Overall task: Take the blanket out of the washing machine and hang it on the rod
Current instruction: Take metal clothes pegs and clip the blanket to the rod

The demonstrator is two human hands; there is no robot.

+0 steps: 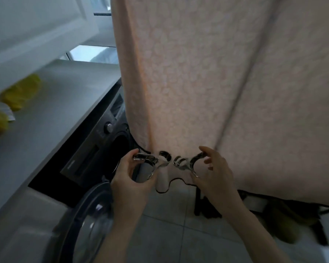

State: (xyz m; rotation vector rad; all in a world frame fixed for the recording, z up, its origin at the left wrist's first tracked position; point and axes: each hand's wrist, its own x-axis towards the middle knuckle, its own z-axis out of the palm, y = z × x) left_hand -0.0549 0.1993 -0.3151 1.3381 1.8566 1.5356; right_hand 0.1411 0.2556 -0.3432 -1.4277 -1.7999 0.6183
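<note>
The blanket (207, 73) hangs; its hem is pinched by the left hand (129, 173) and the right hand (215, 171), so overpulling could drag it down.

A pale grey tabletop (51, 118) runs along the left above the dark washing machine; blurred yellow items (21, 93) lie on it near its left edge. Light grey floor tiles (171, 224) carry black stand legs (199, 204).

blanket (217, 82): 1 | hands: 2 (133, 177) (215, 173) | washing machine (95, 149): 1 | metal clips: 2 (146, 160) (186, 162)
</note>
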